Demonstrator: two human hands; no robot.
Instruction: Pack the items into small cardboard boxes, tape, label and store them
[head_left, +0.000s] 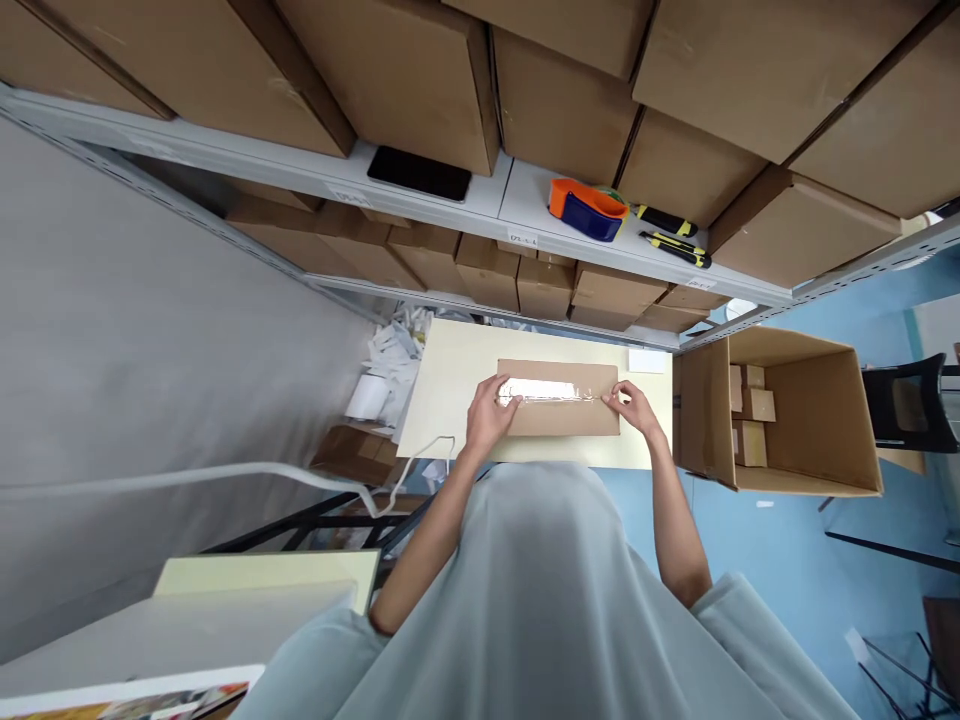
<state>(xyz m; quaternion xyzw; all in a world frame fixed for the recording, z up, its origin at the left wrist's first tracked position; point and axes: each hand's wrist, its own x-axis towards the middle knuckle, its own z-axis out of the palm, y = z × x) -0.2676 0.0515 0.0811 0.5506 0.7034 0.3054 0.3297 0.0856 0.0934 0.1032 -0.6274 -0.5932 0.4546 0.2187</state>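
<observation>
A flat brown cardboard box (555, 422) lies on the pale yellow tabletop (457, 350) in front of me. Along its middle runs a strip of shiny clear packing tape (544, 389), which reflects the light and looks wrinkled toward the right. My left hand (487, 415) grips the box's left end, its thumb resting on top near the tape. At the right end, my right hand (634, 407) is closed in a pinch at the end of the tape, beside the box edge. What lies exactly between those fingertips is too small to see clearly.
Above the table, a shelf carries cardboard boxes (566, 110), a black phone (420, 174), an orange and blue tape dispenser (589, 210) and yellow-black cutters (675, 250). To the right stands a large open carton (810, 420) with small boxes inside. A white card (647, 361) lies at the table's back right.
</observation>
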